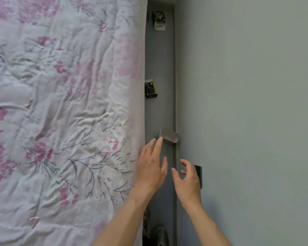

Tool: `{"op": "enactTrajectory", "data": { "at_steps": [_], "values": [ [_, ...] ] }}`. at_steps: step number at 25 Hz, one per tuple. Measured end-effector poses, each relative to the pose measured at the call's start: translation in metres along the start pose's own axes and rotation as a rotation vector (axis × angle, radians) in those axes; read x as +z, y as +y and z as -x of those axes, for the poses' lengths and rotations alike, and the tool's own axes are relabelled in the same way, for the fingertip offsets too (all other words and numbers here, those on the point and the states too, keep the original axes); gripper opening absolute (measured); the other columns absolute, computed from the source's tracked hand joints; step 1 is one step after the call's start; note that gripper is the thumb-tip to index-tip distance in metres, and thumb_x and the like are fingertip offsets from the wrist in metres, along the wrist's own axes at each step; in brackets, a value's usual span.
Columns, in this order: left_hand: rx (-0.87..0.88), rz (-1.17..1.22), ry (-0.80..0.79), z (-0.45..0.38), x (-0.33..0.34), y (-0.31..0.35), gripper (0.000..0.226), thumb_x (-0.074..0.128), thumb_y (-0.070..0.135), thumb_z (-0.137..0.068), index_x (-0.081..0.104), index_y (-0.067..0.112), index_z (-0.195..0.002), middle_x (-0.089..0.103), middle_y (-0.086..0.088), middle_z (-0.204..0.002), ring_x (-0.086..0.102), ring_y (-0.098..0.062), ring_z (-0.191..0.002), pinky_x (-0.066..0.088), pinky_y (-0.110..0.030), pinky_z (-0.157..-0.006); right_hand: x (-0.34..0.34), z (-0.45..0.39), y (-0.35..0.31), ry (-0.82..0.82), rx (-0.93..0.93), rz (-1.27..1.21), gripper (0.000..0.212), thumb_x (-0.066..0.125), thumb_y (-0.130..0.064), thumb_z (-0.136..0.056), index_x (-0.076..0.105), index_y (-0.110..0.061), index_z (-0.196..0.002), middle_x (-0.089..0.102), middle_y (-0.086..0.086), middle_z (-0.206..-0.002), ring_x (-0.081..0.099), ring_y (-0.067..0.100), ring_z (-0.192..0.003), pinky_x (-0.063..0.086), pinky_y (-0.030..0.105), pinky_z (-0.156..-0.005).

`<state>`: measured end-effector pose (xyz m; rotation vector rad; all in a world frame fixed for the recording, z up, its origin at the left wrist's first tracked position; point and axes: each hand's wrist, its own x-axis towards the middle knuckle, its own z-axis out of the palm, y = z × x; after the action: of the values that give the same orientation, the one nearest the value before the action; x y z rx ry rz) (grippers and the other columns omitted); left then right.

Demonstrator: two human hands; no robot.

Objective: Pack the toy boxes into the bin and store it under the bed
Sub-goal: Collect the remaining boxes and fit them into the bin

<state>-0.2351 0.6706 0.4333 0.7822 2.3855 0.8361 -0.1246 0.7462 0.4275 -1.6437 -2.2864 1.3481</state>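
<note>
- The floor strip (159,112) between the bed's edge and the wall (247,103) carries the toy boxes, strung out along its length, away from the person.
- The nearest box (168,137), open-topped with a pale inner flap showing, lies across the strip toward its wall-side edge, just ahead of both hands.
- The left hand (152,167) is spread, fingers straight and reaching forward; its longest fingertip appears to meet that box's near-left corner, though true contact cannot be told from above.
- The right hand (187,176) hovers with loosely curled fingers, holding nothing, by the wall-side edge and a little behind the left.
- So the left hand is nearer; the box's long axis seems to run across the strip, so a grasp from both short ends looks the likely approach.
- A dark box with a green side (151,89) sits against the bed-side edge, well beyond; another dark box (159,19) lies at the strip's far end.
- No bin shows in view.
- The flowered quilt (60,112) overhangs the bed's edge.
</note>
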Motion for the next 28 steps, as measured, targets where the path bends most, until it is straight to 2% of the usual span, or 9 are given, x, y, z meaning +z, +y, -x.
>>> {"op": "enactTrajectory", "data": {
  "at_steps": [3, 5, 12, 16, 18, 20, 22, 24, 28],
  "values": [
    [0.073, 0.034, -0.215, -0.05, 0.019, 0.004, 0.072, 0.046, 0.027, -0.1, 0.003, 0.029, -0.159, 0.005, 0.0, -0.166, 0.002, -0.017, -0.152, 0.019, -0.036, -0.122, 0.003, -0.061, -0.003, -0.031, -0.041, 0.155, 0.029, 0.062, -0.026, -0.094, 0.056, -0.023, -0.122, 0.05, -0.014, -0.12, 0.054, 0.01, -0.111, 0.043, 0.023, -0.084],
    [0.034, 0.059, -0.29, -0.086, 0.035, 0.004, 0.074, 0.045, 0.025, -0.1, 0.0, 0.029, -0.158, 0.002, -0.001, -0.167, -0.001, -0.018, -0.152, 0.011, -0.033, -0.124, 0.007, -0.106, 0.007, -0.072, -0.028, 0.273, 0.02, 0.061, -0.023, -0.094, 0.06, -0.021, -0.113, 0.052, -0.009, -0.118, 0.054, 0.016, -0.113, 0.042, 0.027, -0.084],
    [-0.209, 0.23, -0.238, -0.207, 0.123, -0.038, 0.07, 0.046, 0.015, -0.099, 0.01, 0.025, -0.159, 0.012, -0.002, -0.166, 0.007, -0.017, -0.152, 0.011, -0.036, -0.124, 0.068, -0.28, 0.065, -0.334, -0.014, 0.605, 0.036, 0.054, -0.022, -0.096, 0.058, -0.015, -0.13, 0.036, 0.014, -0.152, 0.044, 0.035, -0.13, 0.043, 0.04, -0.103],
    [-0.274, 0.297, -0.215, -0.251, 0.165, -0.054, 0.069, 0.048, 0.009, -0.097, 0.017, 0.024, -0.158, 0.019, 0.002, -0.164, 0.015, -0.014, -0.15, 0.011, -0.025, -0.121, 0.104, -0.35, 0.09, -0.489, 0.088, 0.623, 0.048, 0.046, -0.034, -0.101, 0.04, -0.03, -0.148, 0.014, 0.004, -0.165, 0.029, 0.032, -0.143, 0.034, 0.043, -0.112],
    [-0.452, 0.398, -0.19, -0.259, 0.178, -0.064, 0.07, 0.048, 0.006, -0.096, 0.021, 0.026, -0.157, 0.023, 0.004, -0.163, 0.02, -0.013, -0.149, 0.014, -0.023, -0.12, 0.12, -0.369, 0.103, -0.604, 0.14, 0.694, 0.048, 0.04, -0.039, -0.102, 0.04, -0.027, -0.149, 0.012, 0.003, -0.165, 0.028, 0.033, -0.144, 0.033, 0.044, -0.113],
    [-0.578, 0.517, -0.164, -0.26, 0.182, -0.065, 0.07, 0.047, 0.003, -0.094, 0.024, 0.028, -0.156, 0.027, 0.003, -0.162, 0.024, -0.013, -0.148, 0.018, -0.026, -0.121, 0.131, -0.373, 0.11, -0.639, 0.241, 0.683, 0.051, 0.036, -0.039, -0.102, 0.038, -0.02, -0.15, 0.025, 0.011, -0.16, 0.037, 0.034, -0.139, 0.037, 0.044, -0.111],
    [-0.571, 0.588, -0.152, -0.257, 0.171, -0.055, 0.069, 0.045, 0.0, -0.094, 0.028, 0.027, -0.155, 0.029, 0.003, -0.16, 0.027, -0.012, -0.147, 0.019, -0.024, -0.12, 0.129, -0.362, 0.102, -0.586, 0.327, 0.574, 0.053, 0.041, -0.042, -0.1, 0.042, -0.013, -0.144, 0.045, 0.016, -0.146, 0.049, 0.034, -0.128, 0.043, 0.042, -0.105],
    [-0.53, 0.618, -0.099, -0.258, 0.151, -0.04, 0.066, 0.045, -0.002, -0.094, 0.033, 0.024, -0.153, 0.035, 0.003, -0.157, 0.031, -0.011, -0.144, 0.021, -0.022, -0.119, 0.109, -0.342, 0.073, -0.489, 0.287, 0.484, 0.045, 0.051, -0.039, -0.096, 0.051, -0.013, -0.132, 0.055, 0.013, -0.134, 0.057, 0.031, -0.118, 0.048, 0.039, -0.097],
    [-0.308, 0.643, -0.056, -0.254, 0.07, 0.013, 0.059, 0.045, 0.001, -0.092, 0.048, 0.028, -0.144, 0.049, 0.013, -0.145, 0.041, -0.001, -0.134, 0.033, -0.024, -0.115, 0.042, -0.289, -0.013, -0.052, 0.062, 0.355, 0.033, 0.059, -0.014, -0.09, 0.064, -0.018, -0.123, 0.062, 0.001, -0.124, 0.062, 0.023, -0.104, 0.043, 0.03, -0.076]
  ]
}}
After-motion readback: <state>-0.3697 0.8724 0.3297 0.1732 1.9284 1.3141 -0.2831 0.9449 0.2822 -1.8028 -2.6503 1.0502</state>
